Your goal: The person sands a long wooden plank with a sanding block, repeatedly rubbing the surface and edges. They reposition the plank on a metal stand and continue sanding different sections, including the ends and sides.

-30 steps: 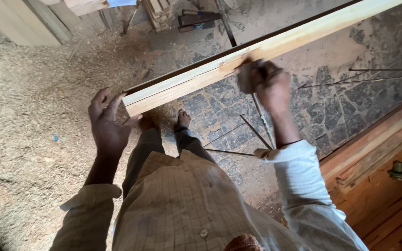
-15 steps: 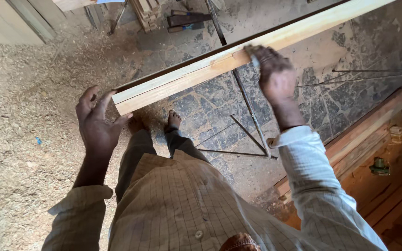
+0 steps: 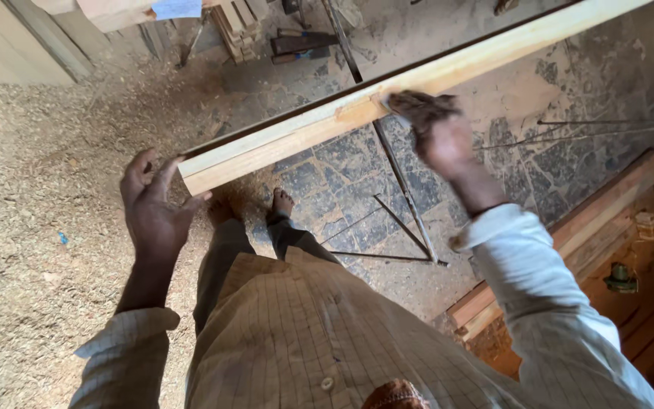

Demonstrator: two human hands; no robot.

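— Pressing on anything, were the fingers?

— Yes. The right hand (image 3: 437, 132) had its fingers curled and pressed together over a small dark sanding pad (image 3: 416, 104), flat on the top face of the long pale wooden plank (image 3: 387, 95). The left hand (image 3: 153, 212) was spread wide, fingers apart, palm braced against the plank's near cut end.

— Which way did the plank run?

— Its long axis ran on a diagonal, from the near end at the left hand up and away to the right, past the frame's top edge. It was held above the ground, over the person's bare feet (image 3: 281, 203).

— Below it?

— Grey stone paving (image 3: 569, 159), thin metal rods (image 3: 410, 201), sawdust (image 3: 39, 189) to the left and stacked reddish timber (image 3: 607, 220) to the right.
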